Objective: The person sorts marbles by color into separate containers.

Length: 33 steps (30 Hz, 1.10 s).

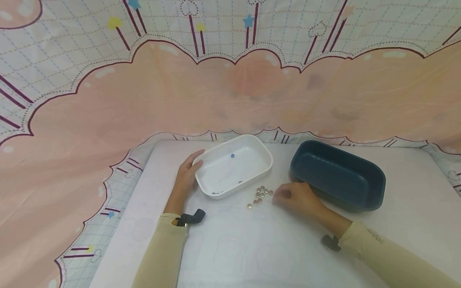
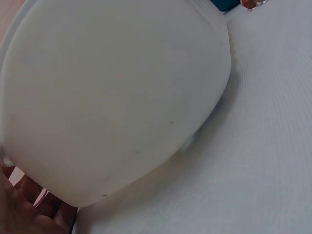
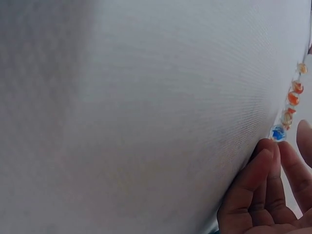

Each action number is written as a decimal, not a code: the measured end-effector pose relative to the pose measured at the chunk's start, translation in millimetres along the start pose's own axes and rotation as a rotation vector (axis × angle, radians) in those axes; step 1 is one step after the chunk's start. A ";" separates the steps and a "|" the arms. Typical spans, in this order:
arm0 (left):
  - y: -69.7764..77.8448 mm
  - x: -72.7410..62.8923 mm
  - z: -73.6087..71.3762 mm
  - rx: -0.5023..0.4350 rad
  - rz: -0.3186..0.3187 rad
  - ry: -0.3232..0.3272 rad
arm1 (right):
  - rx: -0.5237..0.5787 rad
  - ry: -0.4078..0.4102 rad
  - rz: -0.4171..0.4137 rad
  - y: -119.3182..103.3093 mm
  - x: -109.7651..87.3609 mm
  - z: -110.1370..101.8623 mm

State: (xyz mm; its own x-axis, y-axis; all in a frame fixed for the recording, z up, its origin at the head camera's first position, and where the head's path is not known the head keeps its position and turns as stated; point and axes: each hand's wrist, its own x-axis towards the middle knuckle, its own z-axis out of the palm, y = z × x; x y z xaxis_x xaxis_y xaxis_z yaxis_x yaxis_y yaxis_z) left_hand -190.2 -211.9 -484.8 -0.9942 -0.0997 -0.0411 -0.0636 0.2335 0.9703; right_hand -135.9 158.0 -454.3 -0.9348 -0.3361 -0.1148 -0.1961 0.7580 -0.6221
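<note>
Unreadable lettering [image 1: 375,236] marks the right sleeve [image 1: 396,250], lower right. A dark blue tub [image 1: 338,170], right of centre, slants lengthwise toward lower right; the central white tub [image 1: 248,160], toward upper right, its left end gripped by the left hand [image 1: 186,174]. The right hand [image 1: 298,197] is beside the marbles [image 1: 262,195]; whether it pinches the blue marble [image 3: 278,133], I cannot tell.

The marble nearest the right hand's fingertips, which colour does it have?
The marble looks clear with blue inside, best seen in the right wrist view.
</note>
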 end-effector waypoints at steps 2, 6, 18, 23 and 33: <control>-0.1 0.0 0.2 0.003 0.000 0.003 | -0.003 0.004 -0.003 0.4 0.2 0.8; -0.9 0.1 0.3 0.005 0.008 0.002 | -0.003 0.001 0.004 -0.3 -0.2 2.3; -0.6 -0.7 0.5 0.005 0.013 0.000 | -0.019 0.003 0.002 -0.2 0.6 5.3; 0.1 -1.2 0.5 0.012 0.020 0.004 | -0.007 0.000 -0.005 1.0 1.5 5.8; 1.4 -1.4 0.9 -0.004 0.019 -0.006 | -0.010 0.009 0.007 0.6 0.6 7.2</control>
State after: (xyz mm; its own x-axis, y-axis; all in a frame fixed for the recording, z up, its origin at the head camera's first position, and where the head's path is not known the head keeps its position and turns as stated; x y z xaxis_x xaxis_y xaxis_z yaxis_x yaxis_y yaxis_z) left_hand -189.0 -210.6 -483.6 -0.9957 -0.0899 -0.0240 -0.0443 0.2312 0.9719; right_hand -134.4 154.3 -460.3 -0.9389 -0.3255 -0.1118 -0.1925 0.7658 -0.6136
